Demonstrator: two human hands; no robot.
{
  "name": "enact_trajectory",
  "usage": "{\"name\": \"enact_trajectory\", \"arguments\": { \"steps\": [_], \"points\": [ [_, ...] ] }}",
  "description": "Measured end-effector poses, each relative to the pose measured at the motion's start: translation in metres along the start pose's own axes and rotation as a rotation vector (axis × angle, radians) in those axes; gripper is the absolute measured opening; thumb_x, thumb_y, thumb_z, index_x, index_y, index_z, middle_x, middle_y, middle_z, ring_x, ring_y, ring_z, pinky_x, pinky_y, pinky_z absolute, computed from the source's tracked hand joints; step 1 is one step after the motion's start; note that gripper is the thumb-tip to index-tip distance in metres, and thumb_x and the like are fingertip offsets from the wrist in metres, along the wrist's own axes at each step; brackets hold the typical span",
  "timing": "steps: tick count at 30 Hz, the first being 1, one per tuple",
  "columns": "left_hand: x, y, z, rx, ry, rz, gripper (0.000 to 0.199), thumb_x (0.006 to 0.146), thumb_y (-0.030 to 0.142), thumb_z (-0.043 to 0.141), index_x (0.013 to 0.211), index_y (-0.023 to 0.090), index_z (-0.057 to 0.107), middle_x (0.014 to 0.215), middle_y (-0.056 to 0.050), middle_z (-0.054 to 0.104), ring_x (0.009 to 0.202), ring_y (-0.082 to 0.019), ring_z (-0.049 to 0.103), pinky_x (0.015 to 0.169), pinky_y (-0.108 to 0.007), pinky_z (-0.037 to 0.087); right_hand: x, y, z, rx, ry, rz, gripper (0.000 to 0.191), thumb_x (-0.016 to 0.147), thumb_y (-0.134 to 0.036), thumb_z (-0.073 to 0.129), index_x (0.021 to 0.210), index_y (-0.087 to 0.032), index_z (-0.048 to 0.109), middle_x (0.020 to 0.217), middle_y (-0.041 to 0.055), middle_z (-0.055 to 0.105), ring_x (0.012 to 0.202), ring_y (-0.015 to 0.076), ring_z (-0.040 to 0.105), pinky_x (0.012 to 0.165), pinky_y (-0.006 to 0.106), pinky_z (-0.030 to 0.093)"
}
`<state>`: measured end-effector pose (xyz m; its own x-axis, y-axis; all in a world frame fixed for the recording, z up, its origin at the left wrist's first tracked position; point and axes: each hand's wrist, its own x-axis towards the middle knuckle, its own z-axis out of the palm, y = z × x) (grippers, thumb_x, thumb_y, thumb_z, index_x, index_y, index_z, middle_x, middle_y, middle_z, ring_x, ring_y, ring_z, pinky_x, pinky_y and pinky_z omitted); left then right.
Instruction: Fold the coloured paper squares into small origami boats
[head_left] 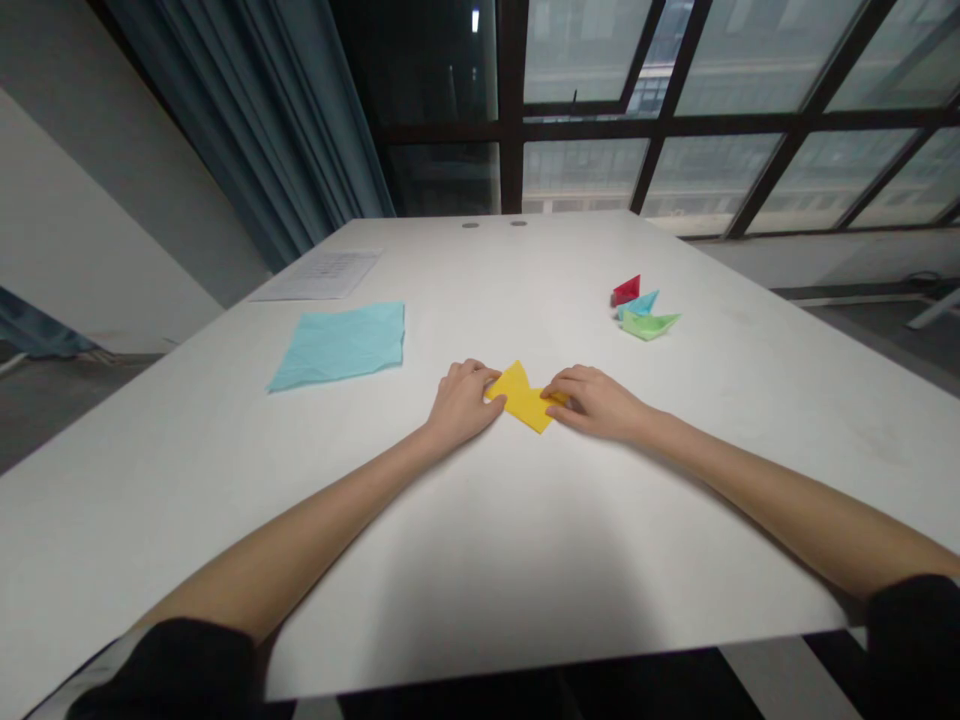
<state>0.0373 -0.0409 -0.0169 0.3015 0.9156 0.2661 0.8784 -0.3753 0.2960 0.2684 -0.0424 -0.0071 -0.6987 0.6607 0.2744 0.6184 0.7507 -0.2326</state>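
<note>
A folded piece of yellow paper is held just at the table surface, between my two hands. Its outline shows a pointed peak at the upper left and a corner toward me. My left hand pinches its left end between thumb and fingers. At the right end, my right hand grips the paper the same way, its fingers partly covering that end. Whether the paper rests on the table or is slightly lifted, I cannot tell.
On the white table, a light blue cloth lies left, with a printed sheet behind it. To the right stand a red paper boat, a blue paper boat and a green paper boat. Windows and a curtain lie beyond.
</note>
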Motion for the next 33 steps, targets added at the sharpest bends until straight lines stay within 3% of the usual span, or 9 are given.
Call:
{"name": "enact_trajectory", "arguments": {
  "steps": [6, 12, 15, 22, 28, 33],
  "points": [
    [0.0, 0.004, -0.005, -0.054, 0.05, 0.09, 0.022, 0.073, 0.021, 0.056, 0.092, 0.021, 0.065, 0.099, -0.004, 0.061, 0.096, -0.023, 0.051, 0.084, -0.038, 0.041, 0.0, 0.001, 0.0, -0.016, -0.023, 0.002, 0.027, 0.085, -0.032, 0.05, 0.101, -0.016, 0.064, 0.095, 0.0088, 0.066, 0.09, 0.0219, 0.058, 0.081, 0.036, 0.042],
    [-0.004, 0.012, -0.007, 0.048, -0.078, 0.341, 0.026, 0.078, 0.013, 0.047, 0.092, 0.02, 0.067, 0.092, -0.005, 0.066, 0.091, -0.022, 0.055, 0.079, -0.036, 0.041, 0.0, 0.001, 0.002, -0.014, -0.019, 0.01, 0.031, 0.085, -0.031, 0.05, 0.109, -0.015, 0.061, 0.097, 0.0103, 0.064, 0.092, 0.0224, 0.056, 0.082, 0.037, 0.041],
    [-0.004, 0.014, -0.007, 0.11, -0.118, 0.396, 0.027, 0.082, 0.016, 0.044, 0.095, 0.018, 0.067, 0.093, -0.007, 0.066, 0.087, -0.021, 0.057, 0.076, -0.036, 0.041, -0.001, 0.003, 0.004, -0.035, -0.022, -0.035, 0.034, 0.087, -0.03, 0.047, 0.117, -0.018, 0.058, 0.102, 0.0117, 0.061, 0.092, 0.0226, 0.055, 0.08, 0.038, 0.041],
    [-0.002, 0.018, -0.009, 0.169, -0.149, 0.375, 0.026, 0.082, 0.017, 0.044, 0.094, 0.019, 0.067, 0.092, -0.007, 0.067, 0.086, -0.022, 0.059, 0.075, -0.036, 0.041, -0.004, -0.001, 0.004, 0.003, -0.046, -0.216, 0.028, 0.085, -0.017, 0.045, 0.103, -0.021, 0.066, 0.095, 0.0089, 0.063, 0.086, 0.019, 0.056, 0.077, 0.034, 0.041],
    [0.0, 0.015, -0.003, 0.079, -0.093, 0.245, 0.027, 0.086, 0.028, 0.045, 0.101, 0.018, 0.065, 0.089, -0.008, 0.064, 0.085, -0.021, 0.058, 0.077, -0.034, 0.043, -0.004, -0.006, 0.001, 0.052, -0.069, -0.248, 0.026, 0.087, -0.033, 0.049, 0.099, -0.018, 0.066, 0.093, 0.0081, 0.066, 0.088, 0.0195, 0.058, 0.08, 0.035, 0.041],
    [0.0, 0.012, -0.001, -0.087, -0.091, 0.15, 0.022, 0.08, 0.028, 0.052, 0.092, 0.018, 0.068, 0.092, -0.007, 0.064, 0.087, -0.021, 0.057, 0.081, -0.034, 0.043, -0.002, -0.008, 0.002, 0.019, -0.052, -0.242, 0.025, 0.089, -0.032, 0.046, 0.096, -0.018, 0.065, 0.091, 0.0071, 0.067, 0.088, 0.0189, 0.058, 0.081, 0.035, 0.04]
  ]
}}
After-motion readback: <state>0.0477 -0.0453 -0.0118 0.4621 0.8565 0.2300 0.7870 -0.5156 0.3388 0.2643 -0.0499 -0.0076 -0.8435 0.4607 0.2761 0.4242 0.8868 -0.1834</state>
